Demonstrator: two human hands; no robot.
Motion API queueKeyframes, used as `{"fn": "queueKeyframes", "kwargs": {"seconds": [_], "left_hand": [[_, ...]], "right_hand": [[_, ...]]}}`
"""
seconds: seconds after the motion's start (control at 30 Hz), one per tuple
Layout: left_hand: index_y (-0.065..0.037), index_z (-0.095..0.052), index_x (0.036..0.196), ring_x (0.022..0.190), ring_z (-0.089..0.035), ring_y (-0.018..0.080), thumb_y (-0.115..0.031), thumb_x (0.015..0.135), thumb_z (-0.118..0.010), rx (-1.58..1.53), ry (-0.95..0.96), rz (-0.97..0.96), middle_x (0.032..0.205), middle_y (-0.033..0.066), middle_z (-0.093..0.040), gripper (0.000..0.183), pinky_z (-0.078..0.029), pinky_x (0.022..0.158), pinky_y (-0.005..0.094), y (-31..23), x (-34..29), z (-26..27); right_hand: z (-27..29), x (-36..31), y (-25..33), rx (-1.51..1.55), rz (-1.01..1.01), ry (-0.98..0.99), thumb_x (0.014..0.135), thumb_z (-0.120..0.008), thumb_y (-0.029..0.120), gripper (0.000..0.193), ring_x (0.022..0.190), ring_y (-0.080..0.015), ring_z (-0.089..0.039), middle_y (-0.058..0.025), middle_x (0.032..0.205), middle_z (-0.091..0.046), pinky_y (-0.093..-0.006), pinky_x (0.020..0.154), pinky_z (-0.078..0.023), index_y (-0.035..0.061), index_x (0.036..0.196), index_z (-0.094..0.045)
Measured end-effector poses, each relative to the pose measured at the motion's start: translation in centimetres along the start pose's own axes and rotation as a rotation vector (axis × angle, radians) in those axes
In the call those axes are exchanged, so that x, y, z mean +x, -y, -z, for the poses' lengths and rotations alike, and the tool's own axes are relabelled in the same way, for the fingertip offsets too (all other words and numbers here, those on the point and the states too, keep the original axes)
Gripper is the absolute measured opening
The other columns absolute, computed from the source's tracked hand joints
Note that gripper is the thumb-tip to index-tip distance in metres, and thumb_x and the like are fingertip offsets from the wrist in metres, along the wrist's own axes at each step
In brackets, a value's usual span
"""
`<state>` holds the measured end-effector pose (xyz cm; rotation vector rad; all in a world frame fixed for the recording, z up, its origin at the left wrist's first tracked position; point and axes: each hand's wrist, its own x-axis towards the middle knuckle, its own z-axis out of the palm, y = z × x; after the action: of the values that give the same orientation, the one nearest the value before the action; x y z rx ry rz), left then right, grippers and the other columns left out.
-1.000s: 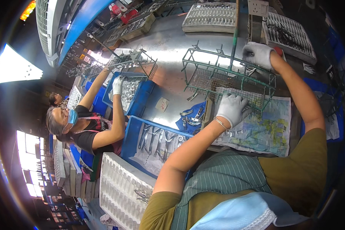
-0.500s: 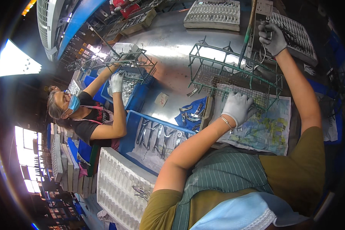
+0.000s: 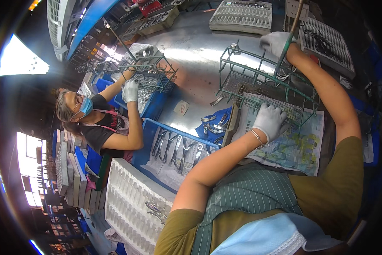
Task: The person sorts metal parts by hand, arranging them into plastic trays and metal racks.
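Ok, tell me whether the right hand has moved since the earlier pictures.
Yes. The right hand has gone from the green wire rack's far right corner toward the white trays, and now grips a thin rod.

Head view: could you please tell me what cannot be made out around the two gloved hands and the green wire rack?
- Right hand, head view: whether the fingers close on the thin rod is too small to tell.
- Left hand: its palm covers whatever lies beneath it on the mesh.
- Green wire rack: its right end is hidden behind the right forearm.
- Tools in the blue tray: too small to identify.
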<state>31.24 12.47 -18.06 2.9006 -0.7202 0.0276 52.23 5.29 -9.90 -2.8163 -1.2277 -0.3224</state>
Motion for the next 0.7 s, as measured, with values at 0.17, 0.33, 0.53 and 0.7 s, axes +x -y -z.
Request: {"fn": "queueKeyframes", "kwargs": {"seconds": [0.17, 0.33, 0.53, 0.7], "left_hand": [[-0.011, -0.058, 0.091, 0.083, -0.056, 0.0252, -0.043, 0.083, -0.048, -0.006, -0.028, -0.037, 0.082, 0.009, -0.059, 0.034, -0.037, 0.082, 0.04, -0.7, 0.0, -0.6], [-0.01, -0.058, 0.09, 0.082, -0.056, 0.0245, -0.043, 0.082, -0.05, -0.032, -0.105, -0.046, 0.08, 0.0078, -0.058, 0.035, -0.037, 0.082, 0.0388, -1.0, -0.2, -1.1], [-0.01, -0.057, 0.088, 0.082, -0.055, 0.0237, -0.044, 0.081, -0.05, -0.043, -0.056, -0.042, 0.08, 0.0072, -0.057, 0.036, -0.038, 0.08, 0.0389, -1.7, 0.4, -1.0], [-0.01, -0.057, 0.087, 0.082, -0.055, 0.0235, -0.043, 0.082, -0.049, -0.03, -0.069, -0.055, 0.08, 0.0072, -0.058, 0.035, -0.038, 0.08, 0.0386, -1.7, 0.2, -1.1]], "right_hand": [[-0.7, 1.3, -4.6, 1.639, -0.469, -0.155, 0.087, -0.05, 0.026, 0.018, 0.045, -0.0045, -0.035, -0.0007, 0.066, -0.05, -0.0181, 0.033, -0.024, 0.0099, 0.08, -0.054], [-0.8, 1.7, -2.9, 2.333, -0.466, -0.165, 0.084, -0.056, 0.029, 0.019, 0.042, -0.002, -0.032, -0.0015, 0.067, -0.052, -0.0163, 0.034, -0.023, 0.0104, 0.079, -0.052], [-0.1, 3.0, 2.8, 0.869, 0.032, 0.083, 0.082, -0.059, 0.03, 0.036, 0.056, -0.0085, -0.051, -0.005, 0.083, -0.062, -0.0239, 0.047, -0.043, 0.0089, 0.111, -0.054], [1.0, 4.0, 3.2, 0.474, -0.053, 0.245, 0.082, -0.057, 0.032, 0.031, 0.061, -0.0116, -0.055, -0.0051, 0.075, -0.061, -0.0274, 0.056, -0.046, 0.01, 0.105, -0.058]]}}
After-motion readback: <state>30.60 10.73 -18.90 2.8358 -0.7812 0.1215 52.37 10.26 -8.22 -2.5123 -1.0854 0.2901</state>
